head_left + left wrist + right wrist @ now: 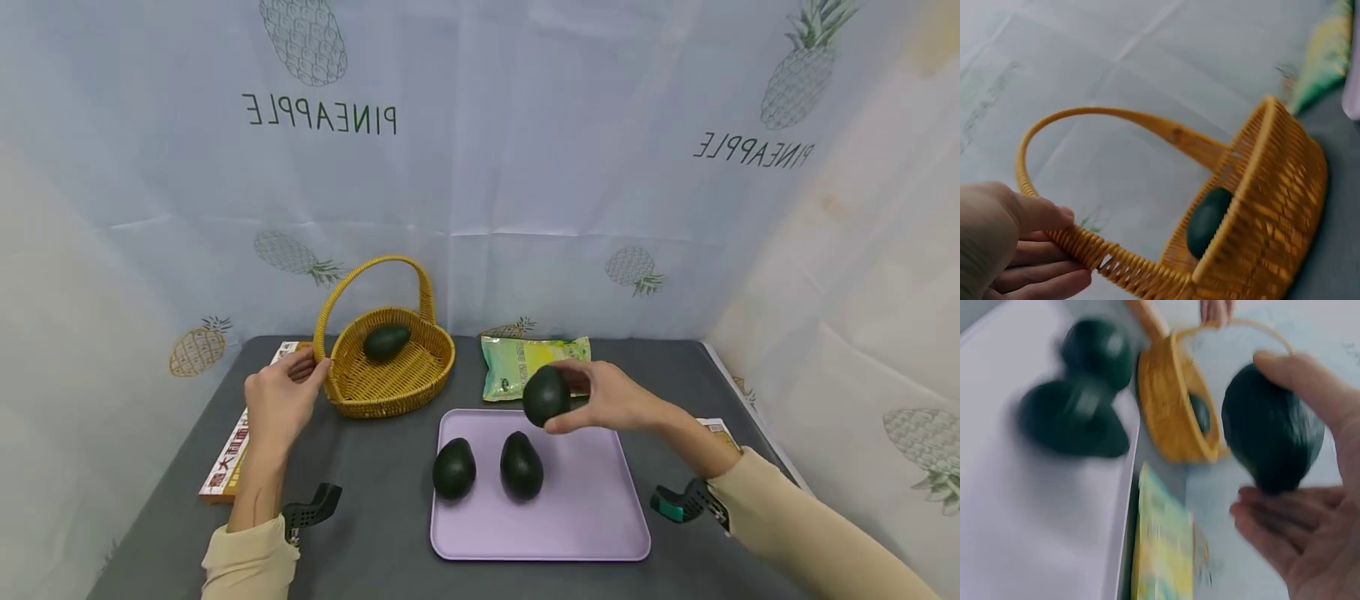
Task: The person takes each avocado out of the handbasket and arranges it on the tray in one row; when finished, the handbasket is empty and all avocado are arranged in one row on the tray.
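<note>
A yellow wicker basket [390, 400] stands at the back left with one dark green avocado [386, 342] lying inside. My left hand [281, 400] pinches the left side of its arched handle [1094, 250] between thumb and fingers. Above the back edge of a lilac tray [570, 533], my right hand [611, 398] holds another avocado [546, 397], thumb on one side and fingers on the other; the right wrist view shows this held avocado [1272, 428] up close. Two more avocados, one at the left [453, 469] and one near the middle [521, 467], lie on the tray.
Behind the tray lies a green and yellow packet [517, 362]. A flat box [228, 458] lies along the left, beside my left forearm. Another printed item [717, 431] is partly hidden by my right forearm. A pineapple-printed cloth [525, 167] hangs behind the grey table [375, 517].
</note>
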Available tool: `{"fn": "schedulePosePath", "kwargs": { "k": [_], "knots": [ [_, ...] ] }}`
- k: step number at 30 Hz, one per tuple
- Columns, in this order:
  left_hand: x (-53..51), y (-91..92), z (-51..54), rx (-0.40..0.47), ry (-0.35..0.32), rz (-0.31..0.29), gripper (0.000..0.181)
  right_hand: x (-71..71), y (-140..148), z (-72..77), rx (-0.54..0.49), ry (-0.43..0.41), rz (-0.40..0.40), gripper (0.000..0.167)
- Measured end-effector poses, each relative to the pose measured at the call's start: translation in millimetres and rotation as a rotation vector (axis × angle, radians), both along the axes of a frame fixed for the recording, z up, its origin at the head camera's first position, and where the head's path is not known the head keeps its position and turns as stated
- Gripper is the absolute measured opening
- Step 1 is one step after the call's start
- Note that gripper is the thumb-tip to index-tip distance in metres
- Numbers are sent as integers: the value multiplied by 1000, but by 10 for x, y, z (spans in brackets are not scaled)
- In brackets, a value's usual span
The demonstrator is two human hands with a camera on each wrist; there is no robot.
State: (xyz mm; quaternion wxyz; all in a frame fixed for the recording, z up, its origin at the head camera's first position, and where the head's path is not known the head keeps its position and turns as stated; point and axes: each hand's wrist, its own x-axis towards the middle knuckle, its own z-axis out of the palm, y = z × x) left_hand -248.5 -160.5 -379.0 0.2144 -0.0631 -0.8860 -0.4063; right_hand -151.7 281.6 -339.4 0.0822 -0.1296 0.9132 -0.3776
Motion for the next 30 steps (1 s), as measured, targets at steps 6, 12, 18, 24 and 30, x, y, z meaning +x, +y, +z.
{"fn": "schedulePosePath", "kwargs": {
  "k": [6, 12, 18, 24, 30],
  "knots": [
    [10, -9, -106, -118, 31, -50, 36, 255, 379, -263, 126, 33, 81, 102],
    [-51, -25, 47, -92, 75, -28, 35, 179, 550, -391, 193, -11, 170, 102],
    [-137, -58, 192, -78, 99, -54, 34, 48, 569, -506, 212, -37, 185, 104],
    [-84, -97, 167, -97, 48, -73, 36, 74, 512, -718, 215, -62, 207, 101],
    [-11, -58, 106, -127, 12, -82, 36, 250, 504, -864, 214, -67, 192, 101]
  ]
}}
